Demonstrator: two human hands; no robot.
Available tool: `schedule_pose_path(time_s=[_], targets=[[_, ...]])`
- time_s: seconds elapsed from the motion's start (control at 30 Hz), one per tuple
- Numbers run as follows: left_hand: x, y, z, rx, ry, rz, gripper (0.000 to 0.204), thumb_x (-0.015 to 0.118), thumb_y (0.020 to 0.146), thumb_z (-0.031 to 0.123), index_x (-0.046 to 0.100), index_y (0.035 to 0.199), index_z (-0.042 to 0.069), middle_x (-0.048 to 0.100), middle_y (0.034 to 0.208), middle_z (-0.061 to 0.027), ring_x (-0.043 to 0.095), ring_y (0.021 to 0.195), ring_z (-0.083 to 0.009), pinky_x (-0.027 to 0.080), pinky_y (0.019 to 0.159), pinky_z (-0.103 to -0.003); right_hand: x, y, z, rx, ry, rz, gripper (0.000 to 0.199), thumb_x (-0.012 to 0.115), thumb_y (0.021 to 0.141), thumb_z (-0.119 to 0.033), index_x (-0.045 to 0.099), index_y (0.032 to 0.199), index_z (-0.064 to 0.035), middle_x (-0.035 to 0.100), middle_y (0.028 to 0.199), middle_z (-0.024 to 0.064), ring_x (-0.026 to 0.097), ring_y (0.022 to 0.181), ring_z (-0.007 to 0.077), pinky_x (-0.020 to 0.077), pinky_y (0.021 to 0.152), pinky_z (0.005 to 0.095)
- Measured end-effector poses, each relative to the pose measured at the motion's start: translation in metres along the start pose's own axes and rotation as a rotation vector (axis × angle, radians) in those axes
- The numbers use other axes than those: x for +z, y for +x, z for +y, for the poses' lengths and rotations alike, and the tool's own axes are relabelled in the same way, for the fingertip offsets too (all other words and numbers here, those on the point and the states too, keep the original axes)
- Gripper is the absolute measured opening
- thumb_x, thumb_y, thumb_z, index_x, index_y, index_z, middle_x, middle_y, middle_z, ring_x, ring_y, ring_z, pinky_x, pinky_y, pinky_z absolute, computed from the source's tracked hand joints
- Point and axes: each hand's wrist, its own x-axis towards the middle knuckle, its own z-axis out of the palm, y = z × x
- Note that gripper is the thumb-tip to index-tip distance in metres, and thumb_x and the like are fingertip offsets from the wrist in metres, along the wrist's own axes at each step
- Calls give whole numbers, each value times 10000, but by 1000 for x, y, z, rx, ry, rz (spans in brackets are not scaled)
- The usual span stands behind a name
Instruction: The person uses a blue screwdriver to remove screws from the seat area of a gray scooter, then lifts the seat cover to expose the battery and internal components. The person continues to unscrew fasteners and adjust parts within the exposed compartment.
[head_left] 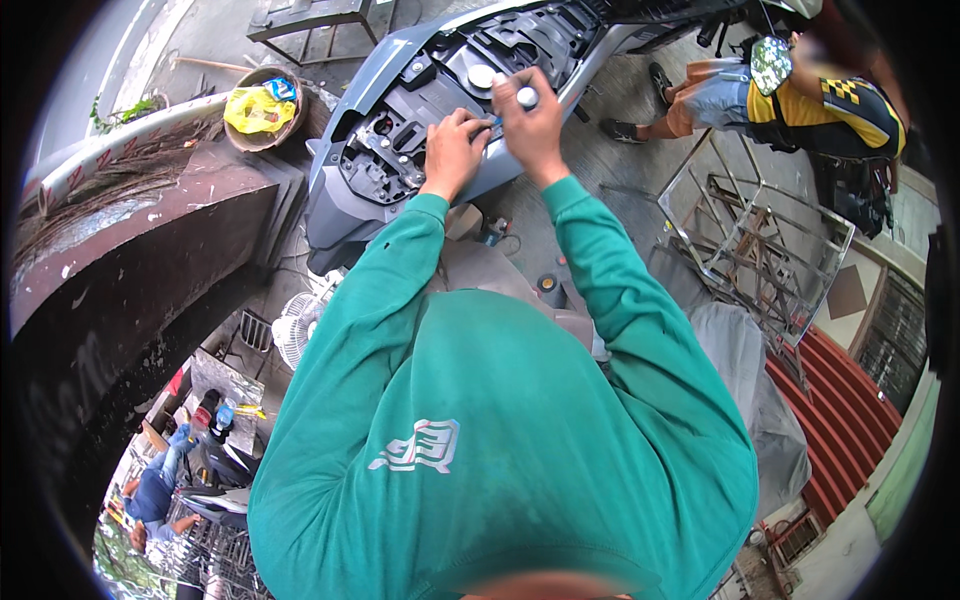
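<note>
The body of a grey scooter (pixel 425 103) lies in front of me with its seat off and the black inner parts showing. My right hand (pixel 535 130) is wrapped around a hand tool with a round whitish handle end (pixel 527 97); its kind is hidden by the fingers. Close beside it, my left hand (pixel 454 152) rests on the scooter's side edge, fingers curled and pressed together. Whether they pinch a small part cannot be made out. A bit of blue shows between the two hands. Just beyond them is a round white cap (pixel 481 76) on the scooter.
A bin with a yellow bag (pixel 258 108) stands at the far left by a low wall (pixel 130 240). To the right are a metal frame (pixel 760 215) and a person in a yellow and black shirt (pixel 825 115). A white fan (pixel 293 328) is near my left arm.
</note>
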Motion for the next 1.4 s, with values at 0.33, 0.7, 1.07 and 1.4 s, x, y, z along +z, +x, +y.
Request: schedule_pose_path(time_s=[0.33,0.7,1.07,1.4], targets=[[6,-1,-2,69,35,115,100,673,901,182,757,920,133,670,1017,-27,666,995,-255,462,848,-462,36,-20,3,25,133,230,266,770,948,-206,613,828,-28,619,688,10,522,649,77,468,591,284],[3,0,-2,0,-73,63,156,737,911,256,796,1025,168,680,1044,-34,663,1040,-251,446,898,-426,-13,8,5,208,331,-198,252,711,980,-205,643,853,1,601,741,24,580,704,111,536,698,313],[10,-2,-18,-37,-210,44,285,668,924,139,764,1192,139,672,1162,-131,636,1141,-327,431,1009,-449,-6,58,-100,657,-975,-853,421,676,1021,-352,741,1069,61,693,704,90,729,601,170,577,497,315],[16,-7,-20,-63,-301,51,274,652,917,110,779,1160,100,671,1163,-137,629,1126,-323,437,1018,-434,14,67,-84,836,-1297,-923,331,631,1000,-292,724,969,25,629,688,76,596,529,145,447,443,325]])
